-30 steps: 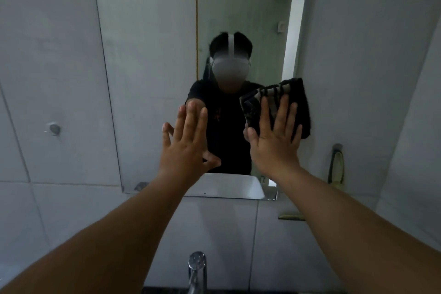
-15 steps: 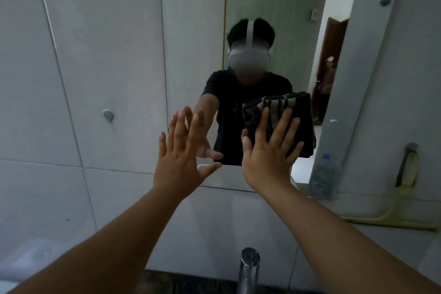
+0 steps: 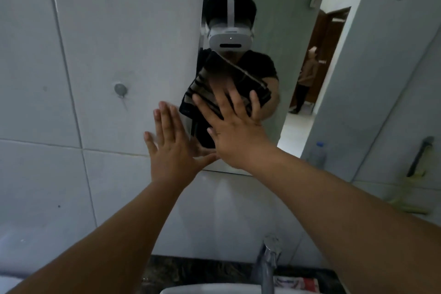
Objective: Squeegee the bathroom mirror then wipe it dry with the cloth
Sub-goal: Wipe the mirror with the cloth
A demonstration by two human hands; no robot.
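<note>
**Drying pass, lower-left corner of mirror**

Right hand (image 3: 235, 126), fingers spread flat, is pressing the dark striped cloth (image 3: 226, 88) against the mirror (image 3: 274, 19) at frame centre. Left hand (image 3: 173, 141), open and empty, is bracing on the wall tile (image 3: 95, 55) just beside the mirror edge. Advice: keeping the palm flat, overlapping strokes, running into the corner. Squeegee (image 3: 416, 169) is resting at right.

Chrome faucet (image 3: 268, 267); plastic bottle (image 3: 318, 154); tiled wall (image 3: 107, 55)

There is just the one wide-angle view, from the person's head, looking forward and slightly down at the tiled wall and mirror (image 3: 274, 59) from close range. Both forearms reach up from the bottom edge, with the tap (image 3: 268, 267) directly below.
</note>
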